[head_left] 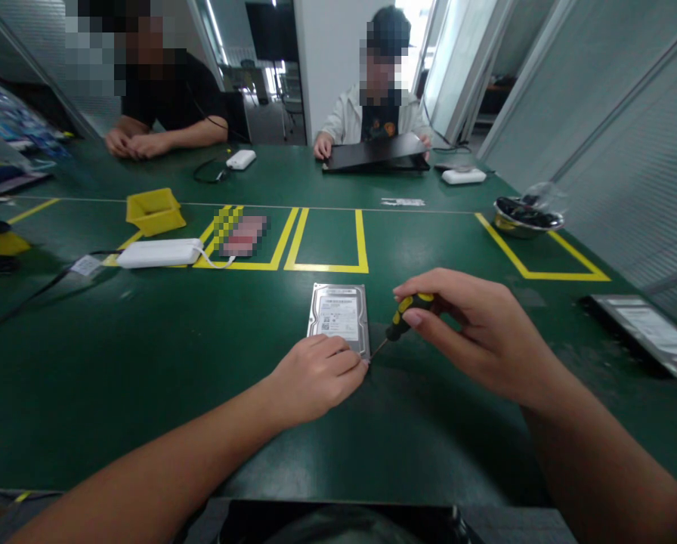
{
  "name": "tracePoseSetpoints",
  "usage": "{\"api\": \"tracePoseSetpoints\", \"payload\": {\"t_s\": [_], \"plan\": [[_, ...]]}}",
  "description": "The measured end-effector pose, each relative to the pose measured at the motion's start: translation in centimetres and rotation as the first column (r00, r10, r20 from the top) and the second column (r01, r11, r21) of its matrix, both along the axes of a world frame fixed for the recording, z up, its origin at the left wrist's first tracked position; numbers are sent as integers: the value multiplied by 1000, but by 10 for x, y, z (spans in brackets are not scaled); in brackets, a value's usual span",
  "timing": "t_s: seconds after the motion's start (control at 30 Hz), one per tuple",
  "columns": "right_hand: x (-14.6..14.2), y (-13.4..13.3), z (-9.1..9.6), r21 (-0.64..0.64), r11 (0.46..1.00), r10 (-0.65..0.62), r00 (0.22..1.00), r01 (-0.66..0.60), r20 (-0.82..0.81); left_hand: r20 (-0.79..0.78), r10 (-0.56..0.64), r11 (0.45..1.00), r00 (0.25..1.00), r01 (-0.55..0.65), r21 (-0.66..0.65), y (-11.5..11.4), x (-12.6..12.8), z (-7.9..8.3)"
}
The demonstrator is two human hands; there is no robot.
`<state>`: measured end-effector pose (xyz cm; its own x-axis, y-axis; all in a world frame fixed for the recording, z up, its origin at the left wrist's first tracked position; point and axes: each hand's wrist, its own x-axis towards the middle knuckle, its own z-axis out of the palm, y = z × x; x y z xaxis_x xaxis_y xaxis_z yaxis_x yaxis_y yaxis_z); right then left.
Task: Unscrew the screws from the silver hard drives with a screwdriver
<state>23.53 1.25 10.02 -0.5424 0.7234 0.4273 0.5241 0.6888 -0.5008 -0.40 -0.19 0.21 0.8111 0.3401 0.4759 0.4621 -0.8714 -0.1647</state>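
Observation:
A silver hard drive [338,311] with a white label lies flat on the green table in front of me. Over its near end curls my left hand [316,378], fingers bent and gripping the drive near its lower right corner. My right hand [480,329] pinches the black and yellow handle of a screwdriver [409,312] between thumb and fingers. The screwdriver leans down to the left, its thin tip at the drive's near right corner beside my left fingertips. Whether the tip sits in a screw is too small to tell.
Another hard drive [653,332] lies at the right. Behind it stands a metal bowl [528,219] of dark parts. A white power strip [160,253] and a yellow bin [156,211] are at left. Across the table, two people sit, one holding a black panel [375,153].

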Motion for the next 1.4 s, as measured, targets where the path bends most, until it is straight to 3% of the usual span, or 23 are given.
{"api": "tracePoseSetpoints", "payload": {"t_s": [0.6,1.03,1.4], "plan": [[2,3,-5,-28,1000,4,1000,-5,-3,-8,3,1000,1000,-3,-6,0,1,1],[5,13,-9,13,997,-72,997,72,0,-10,0,1000,1000,0,-7,0,0,1],[2,10,5,0,996,84,993,-84,87,-13,11,1000,1000,-11,-1,0,1,1]]}}
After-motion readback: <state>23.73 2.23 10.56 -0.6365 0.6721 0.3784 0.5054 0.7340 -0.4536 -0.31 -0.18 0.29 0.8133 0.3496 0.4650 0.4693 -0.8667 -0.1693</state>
